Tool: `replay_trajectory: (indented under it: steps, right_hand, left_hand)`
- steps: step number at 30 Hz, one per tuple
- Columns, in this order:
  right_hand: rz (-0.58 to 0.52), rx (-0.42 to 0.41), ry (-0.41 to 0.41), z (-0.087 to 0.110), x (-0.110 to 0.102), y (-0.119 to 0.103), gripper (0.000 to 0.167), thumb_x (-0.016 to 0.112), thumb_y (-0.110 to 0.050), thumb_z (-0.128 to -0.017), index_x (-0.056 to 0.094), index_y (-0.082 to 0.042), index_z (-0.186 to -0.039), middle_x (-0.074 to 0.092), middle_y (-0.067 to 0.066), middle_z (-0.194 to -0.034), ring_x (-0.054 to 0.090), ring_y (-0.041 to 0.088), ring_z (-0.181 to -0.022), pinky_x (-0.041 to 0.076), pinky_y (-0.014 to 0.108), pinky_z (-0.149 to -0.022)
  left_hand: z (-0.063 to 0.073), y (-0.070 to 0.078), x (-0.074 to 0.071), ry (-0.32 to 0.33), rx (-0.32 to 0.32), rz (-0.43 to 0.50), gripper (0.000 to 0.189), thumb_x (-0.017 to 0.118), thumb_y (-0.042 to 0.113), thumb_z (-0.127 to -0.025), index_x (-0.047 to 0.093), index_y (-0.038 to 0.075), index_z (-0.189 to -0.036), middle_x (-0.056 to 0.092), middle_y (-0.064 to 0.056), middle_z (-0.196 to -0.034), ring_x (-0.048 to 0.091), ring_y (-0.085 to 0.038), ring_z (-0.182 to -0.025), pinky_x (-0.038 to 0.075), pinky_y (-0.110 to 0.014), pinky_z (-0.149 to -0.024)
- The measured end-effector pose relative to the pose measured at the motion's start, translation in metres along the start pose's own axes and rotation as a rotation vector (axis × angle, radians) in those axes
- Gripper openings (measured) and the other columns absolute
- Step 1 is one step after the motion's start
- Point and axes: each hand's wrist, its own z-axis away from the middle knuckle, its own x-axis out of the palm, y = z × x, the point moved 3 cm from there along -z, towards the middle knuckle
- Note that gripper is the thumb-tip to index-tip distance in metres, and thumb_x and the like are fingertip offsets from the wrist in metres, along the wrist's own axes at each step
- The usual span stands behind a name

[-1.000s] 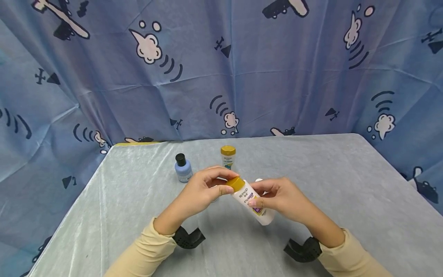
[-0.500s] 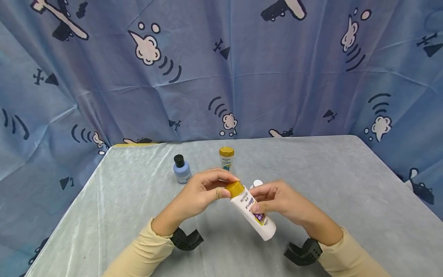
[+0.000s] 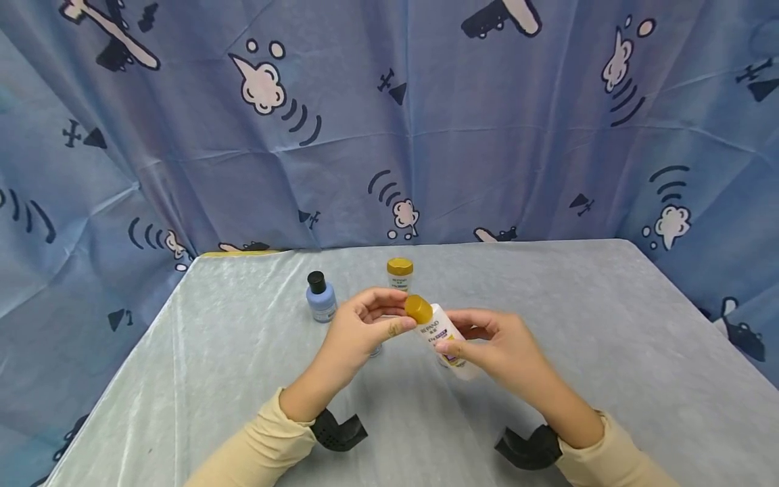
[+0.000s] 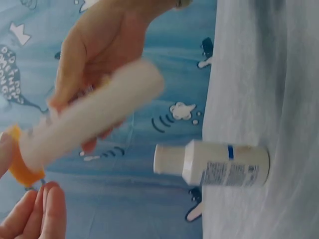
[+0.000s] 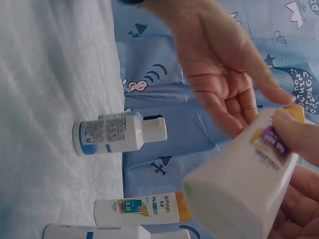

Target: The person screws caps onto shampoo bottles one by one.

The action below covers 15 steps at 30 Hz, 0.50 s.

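Note:
A white shampoo bottle (image 3: 439, 333) with a gold cap (image 3: 418, 309) tilts above the table, its cap end up and to the left. My right hand (image 3: 502, 345) grips the bottle's body, thumb on the label side and fingers behind. At the cap is my left hand (image 3: 365, 321), its thumb and fingertips right at the cap's edge, the cap's top uncovered. In the right wrist view the left hand (image 5: 219, 74) has its thumb stretched to the cap and its fingers loosely bent. The left wrist view shows the bottle's plain white back (image 4: 99, 114).
A light blue bottle (image 3: 321, 301) with a black cap stands at the back left. Another gold-capped shampoo bottle (image 3: 399, 270) stands behind the hands. White bottles, one with a blue band (image 4: 227, 163) and one with a blue base (image 5: 112, 133), stand near the hands, mostly hidden in the head view.
The held bottle has risen slightly and its base has swung away from me. My left fingers have slid off the cap's top to its left edge and loosened.

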Motion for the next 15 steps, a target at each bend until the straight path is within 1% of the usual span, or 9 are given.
replay_trajectory:
  steps: [3, 6, 8, 12, 15]
  right_hand:
    - [0.060, -0.070, 0.057, 0.002, 0.004, -0.001, 0.034, 0.082, -0.019, -0.082, 0.074, -0.007, -0.113, 0.076, 0.009, -0.104, 0.070, 0.008, -0.086, 0.060, 0.026, -0.066]
    - [0.101, -0.136, 0.096, 0.003, 0.008, -0.002, 0.032, 0.083, -0.019, -0.080, 0.076, -0.009, -0.109, 0.076, 0.005, -0.099, 0.069, 0.005, -0.085, 0.059, 0.025, -0.062]
    - [0.126, -0.175, 0.120, 0.004, 0.009, -0.002, 0.031, 0.084, -0.018, -0.079, 0.076, -0.009, -0.107, 0.076, 0.004, -0.096, 0.069, 0.006, -0.084, 0.058, 0.025, -0.060]
    - [0.154, -0.212, 0.145, 0.005, 0.011, -0.003, 0.030, 0.084, -0.016, -0.078, 0.076, -0.009, -0.106, 0.075, 0.003, -0.094, 0.069, 0.007, -0.084, 0.058, 0.024, -0.060]
    - [0.156, -0.220, 0.150, 0.006, 0.011, -0.001, 0.030, 0.085, -0.016, -0.077, 0.077, -0.009, -0.106, 0.074, 0.001, -0.092, 0.068, 0.006, -0.083, 0.058, 0.024, -0.060]
  left_hand:
    - [0.003, -0.001, 0.003, 0.018, 0.014, 0.049, 0.042, 0.079, -0.001, -0.081, 0.062, -0.006, -0.120, 0.070, -0.014, -0.112, 0.067, -0.012, -0.097, 0.058, -0.024, -0.088]
    - [0.005, -0.003, 0.005, 0.036, 0.023, 0.071, 0.046, 0.082, 0.002, -0.079, 0.061, -0.006, -0.120, 0.070, -0.010, -0.110, 0.067, -0.012, -0.098, 0.058, -0.023, -0.088]
    - [0.006, -0.004, 0.007, 0.042, 0.031, 0.077, 0.047, 0.082, 0.003, -0.079, 0.061, -0.005, -0.120, 0.069, -0.010, -0.110, 0.067, -0.012, -0.098, 0.057, -0.023, -0.089]
    - [0.006, -0.004, 0.008, 0.041, 0.047, 0.059, 0.044, 0.080, 0.003, -0.081, 0.061, -0.004, -0.121, 0.068, -0.015, -0.114, 0.068, -0.012, -0.098, 0.058, -0.023, -0.088]
    - [0.008, -0.004, 0.008, 0.034, 0.056, 0.031, 0.042, 0.078, 0.004, -0.083, 0.062, -0.003, -0.121, 0.068, -0.018, -0.117, 0.070, -0.012, -0.096, 0.058, -0.024, -0.087]
